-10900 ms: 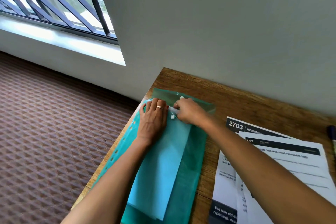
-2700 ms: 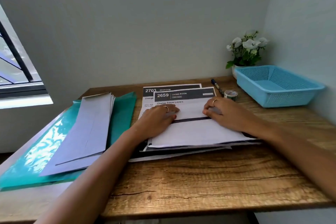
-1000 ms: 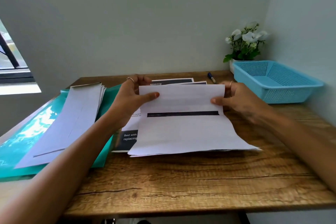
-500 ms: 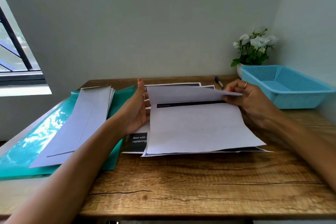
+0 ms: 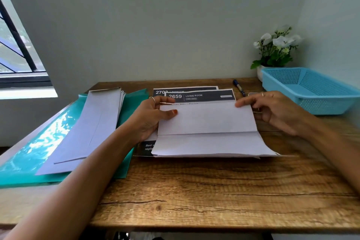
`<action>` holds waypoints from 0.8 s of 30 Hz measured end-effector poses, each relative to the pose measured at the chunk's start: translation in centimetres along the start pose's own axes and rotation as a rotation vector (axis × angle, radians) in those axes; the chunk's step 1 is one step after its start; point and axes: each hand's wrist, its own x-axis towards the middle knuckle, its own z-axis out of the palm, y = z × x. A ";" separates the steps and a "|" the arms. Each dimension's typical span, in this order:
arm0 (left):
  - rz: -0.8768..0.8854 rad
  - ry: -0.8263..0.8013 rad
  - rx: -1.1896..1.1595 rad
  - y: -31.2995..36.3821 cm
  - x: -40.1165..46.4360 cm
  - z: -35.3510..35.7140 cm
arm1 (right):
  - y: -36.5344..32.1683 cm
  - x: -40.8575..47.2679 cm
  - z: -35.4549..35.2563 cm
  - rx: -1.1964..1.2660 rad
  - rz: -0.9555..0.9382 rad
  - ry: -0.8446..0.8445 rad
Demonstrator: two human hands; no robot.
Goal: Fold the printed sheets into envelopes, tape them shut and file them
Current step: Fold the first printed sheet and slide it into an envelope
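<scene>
A white sheet (image 5: pixel 208 122) lies blank side up on the stack of printed sheets (image 5: pixel 198 95) in the middle of the wooden desk (image 5: pixel 214 191). Its far part is folded toward me over the near part. My left hand (image 5: pixel 152 117) pinches the left end of the folded flap, thumb on top. My right hand (image 5: pixel 272 111) pinches the flap's upper right corner with its fingertips. Several folded paper envelopes (image 5: pixel 91 126) lie in a pile on a teal plastic folder (image 5: pixel 29 160) at the left.
A blue mesh basket (image 5: pixel 311 87) stands at the back right, with a white pot of flowers (image 5: pixel 276 48) behind it. A dark marker (image 5: pixel 238 86) lies behind the sheets. A tape roll (image 5: pixel 252 94) peeks out behind my right hand. The wall is close behind.
The sheet's far edge, held lifted half a second ago, has come down toward me into a fold covering the dark printed band. Both hands came with it.
</scene>
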 end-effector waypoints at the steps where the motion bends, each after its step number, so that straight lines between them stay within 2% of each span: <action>1: 0.026 0.012 0.000 0.0 -0.1 0.0 | -0.2 -0.1 0.0 0.056 0.001 -0.009; 3: 0.069 0.016 -0.021 0.1 -0.2 0.1 | -0.2 -0.3 0.2 0.009 -0.010 -0.002; 7: 0.117 0.019 -0.033 -0.2 -0.3 0.8 | 0.6 0.0 0.8 -0.423 -0.055 0.117; 12: 0.136 0.060 -0.044 -0.1 0.1 0.4 | -1.3 1.0 2.2 -0.895 -0.348 0.206; 17: 0.174 0.036 -0.034 -0.5 0.3 0.5 | -3.1 3.2 4.7 -1.122 -0.403 0.061; 20: 0.215 0.034 0.009 -0.7 0.3 0.9 | -3.4 3.9 7.5 -1.129 -0.410 -0.056; 24: 0.271 0.005 0.042 -1.1 0.4 1.1 | -2.8 4.6 9.7 -1.133 -0.473 -0.085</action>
